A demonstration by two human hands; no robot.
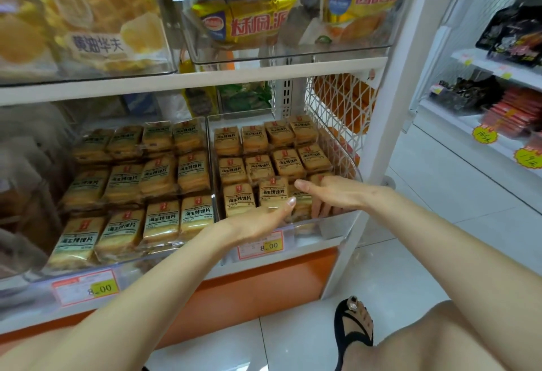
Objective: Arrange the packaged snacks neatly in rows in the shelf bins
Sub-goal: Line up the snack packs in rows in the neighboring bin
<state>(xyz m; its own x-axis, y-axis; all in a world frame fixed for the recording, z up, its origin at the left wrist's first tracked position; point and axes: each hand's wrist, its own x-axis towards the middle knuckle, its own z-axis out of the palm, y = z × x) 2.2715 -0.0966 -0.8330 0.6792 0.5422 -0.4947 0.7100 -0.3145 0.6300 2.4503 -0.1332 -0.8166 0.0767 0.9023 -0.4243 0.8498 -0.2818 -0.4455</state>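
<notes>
Tan snack packets lie in rows in two clear shelf bins, the left bin [132,259] and the right bin [346,165]. Both hands are at the front of the right bin. My left hand [258,219] reaches in from the left. Its thumb lies on the lower right corner of the front-row middle packet [271,191], and its fingers are hidden beneath. My right hand [334,191] has its fingers curled down over the front-right packet [300,209], with the thumb pointing left. That packet sits darker and lower between the two hands, partly hidden.
Price tags reading 8.00 [271,244] hang on the bin fronts. Upper bins hold waffle packs [88,19] and yellow pie bags [249,21]. A white mesh basket [337,101] stands at the right. Another shelf [498,112] stands across the tiled aisle. My sandalled foot [353,329] is below.
</notes>
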